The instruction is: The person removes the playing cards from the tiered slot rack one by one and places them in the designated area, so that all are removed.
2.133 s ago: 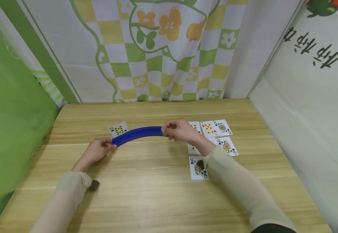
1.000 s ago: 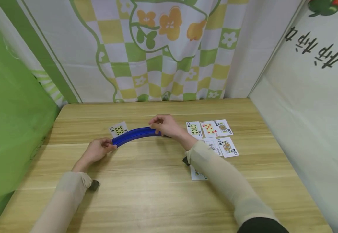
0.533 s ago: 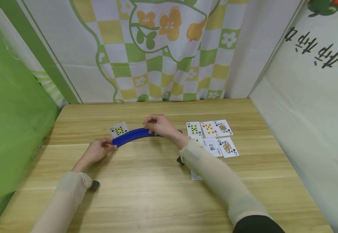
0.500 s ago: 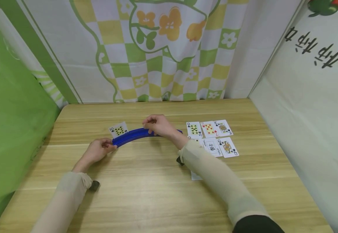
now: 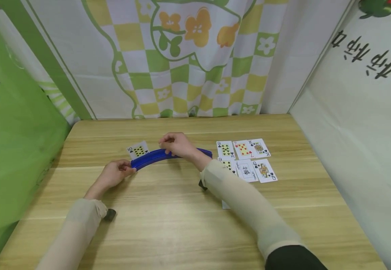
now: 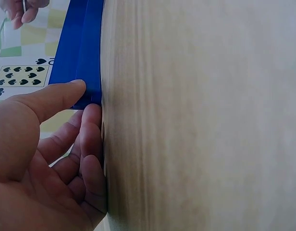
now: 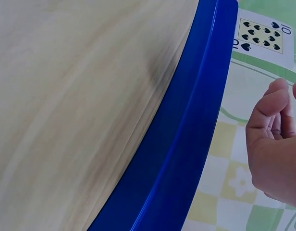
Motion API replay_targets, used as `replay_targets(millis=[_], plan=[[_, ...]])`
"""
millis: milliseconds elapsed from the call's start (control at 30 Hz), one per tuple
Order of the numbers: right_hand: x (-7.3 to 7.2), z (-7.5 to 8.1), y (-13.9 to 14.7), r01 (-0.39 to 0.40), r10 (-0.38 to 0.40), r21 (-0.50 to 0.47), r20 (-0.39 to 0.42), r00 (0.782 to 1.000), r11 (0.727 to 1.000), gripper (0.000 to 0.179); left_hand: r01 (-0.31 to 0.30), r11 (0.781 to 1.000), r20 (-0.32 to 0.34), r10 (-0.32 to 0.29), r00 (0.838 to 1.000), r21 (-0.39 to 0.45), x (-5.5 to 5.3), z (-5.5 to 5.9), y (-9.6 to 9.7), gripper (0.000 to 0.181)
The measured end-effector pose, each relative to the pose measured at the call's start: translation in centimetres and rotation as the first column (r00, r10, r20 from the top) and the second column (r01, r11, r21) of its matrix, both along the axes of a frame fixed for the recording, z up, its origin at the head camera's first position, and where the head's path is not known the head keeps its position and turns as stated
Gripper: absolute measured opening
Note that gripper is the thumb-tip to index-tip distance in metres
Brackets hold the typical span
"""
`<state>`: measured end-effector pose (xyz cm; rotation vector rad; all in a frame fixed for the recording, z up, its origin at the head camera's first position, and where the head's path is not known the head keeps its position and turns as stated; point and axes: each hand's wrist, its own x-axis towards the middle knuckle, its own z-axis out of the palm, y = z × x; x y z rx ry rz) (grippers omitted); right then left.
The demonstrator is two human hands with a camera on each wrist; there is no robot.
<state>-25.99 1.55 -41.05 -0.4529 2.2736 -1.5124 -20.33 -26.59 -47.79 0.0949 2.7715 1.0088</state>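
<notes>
A curved blue playing card holder (image 5: 148, 159) lies across the table. My left hand (image 5: 112, 174) pinches its left end, with the thumb on top in the left wrist view. The ten of spades (image 5: 138, 150) stands tilted at the holder's left part. My right hand (image 5: 178, 145) is over the holder's middle, fingers loosely curled. In the right wrist view the right hand (image 7: 270, 149) shows no card, its thumb apart from the fingers and mostly out of frame. The holder's right end (image 5: 205, 152) shows beyond the right wrist.
Face-up cards lie on the right: a nine of clubs (image 5: 225, 149), seven of hearts (image 5: 241, 149), king of spades (image 5: 258, 148), joker (image 5: 247, 170) and queen of spades (image 5: 264, 170), among others. My right sleeve (image 5: 239, 195) covers most of one card. A patterned curtain (image 5: 188, 82) hangs behind the table.
My right hand has moved left along the holder, from its right end to its middle. The left hand keeps its grip in the same place. More of the right-side cards has come into view.
</notes>
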Motion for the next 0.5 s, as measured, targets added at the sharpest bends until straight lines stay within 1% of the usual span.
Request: replay_targets(millis=[133,200,300,500], plan=[[-0.3,-0.1,-0.7,-0.015,0.015,-0.010,-0.008,1.000,1.000,0.020,-0.003,1.000,0.008,0.003,1.000,0.003,-0.1,-0.1,0.0,0.038],[-0.5,-0.2,-1.1,-0.020,0.020,0.000,-0.020,1.000,1.000,0.021,-0.010,1.000,0.014,0.010,1.000,0.004,-0.2,-0.1,0.0,0.037],[-0.7,-0.3,-1.6,-0.016,0.017,0.007,-0.035,0.999,1.000,0.020,-0.006,1.000,0.011,0.006,1.000,0.004,-0.2,-0.1,-0.1,0.038],[-0.9,-0.5,-2.6,-0.009,0.008,-0.024,-0.019,1.000,1.000,0.016,-0.002,1.000,0.003,0.002,1.000,0.004,-0.2,-0.2,-0.1,0.036]])
